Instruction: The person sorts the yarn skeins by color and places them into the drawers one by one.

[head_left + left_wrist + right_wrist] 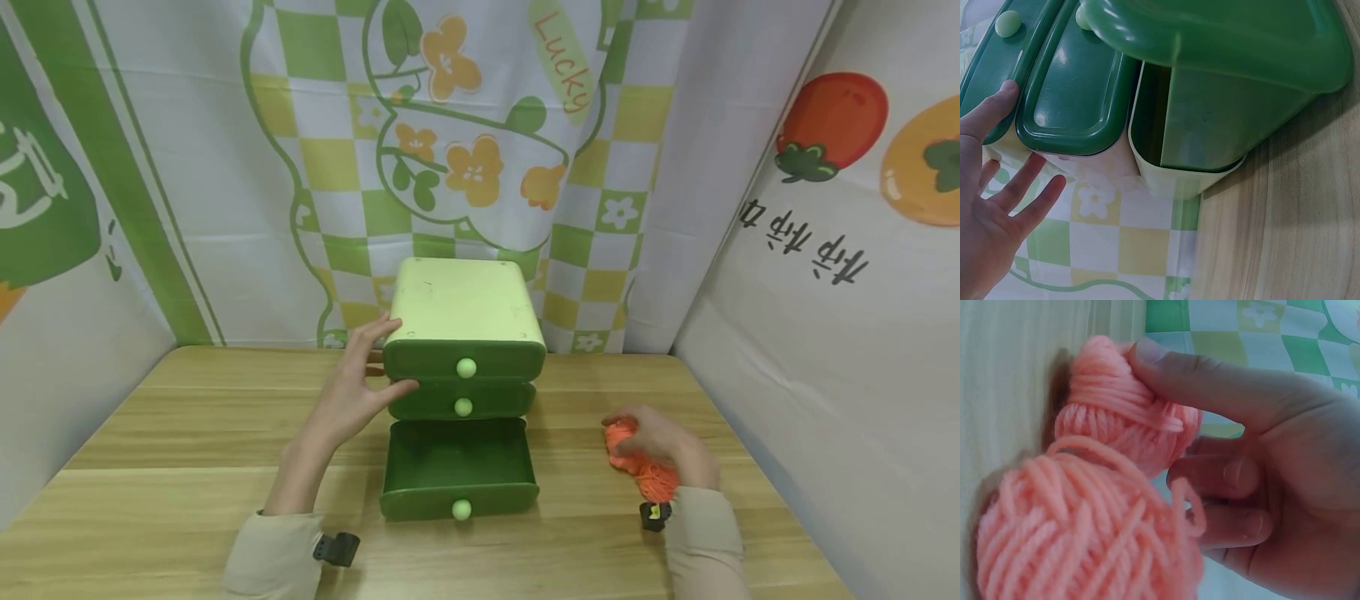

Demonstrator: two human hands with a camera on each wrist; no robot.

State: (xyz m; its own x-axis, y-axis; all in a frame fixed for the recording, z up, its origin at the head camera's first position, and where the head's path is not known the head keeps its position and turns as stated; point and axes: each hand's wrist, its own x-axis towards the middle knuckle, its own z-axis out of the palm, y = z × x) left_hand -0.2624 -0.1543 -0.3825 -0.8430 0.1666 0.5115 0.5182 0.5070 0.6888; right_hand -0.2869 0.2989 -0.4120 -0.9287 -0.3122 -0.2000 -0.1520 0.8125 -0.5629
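Note:
A small drawer cabinet (461,296) with a pale green top and dark green fronts stands mid-table. Its bottom drawer (423,501) is pulled out, and no object shows inside. My left hand (348,400) rests against the cabinet's upper left side, fingers spread and fairly straight, the thumb touching the front near the top drawer (988,69). Over on the right, my right hand (660,440) holds a coral-orange ball of yarn (1110,394) between thumb and fingers. A second lump of the same yarn (1085,531) lies beside it, nearer the wrist.
The middle drawer (427,402) and the top one look closed, each with a round pale knob. A wooden table (187,433) lies under everything. Printed cloth (330,175) hangs behind and along both sides of the table.

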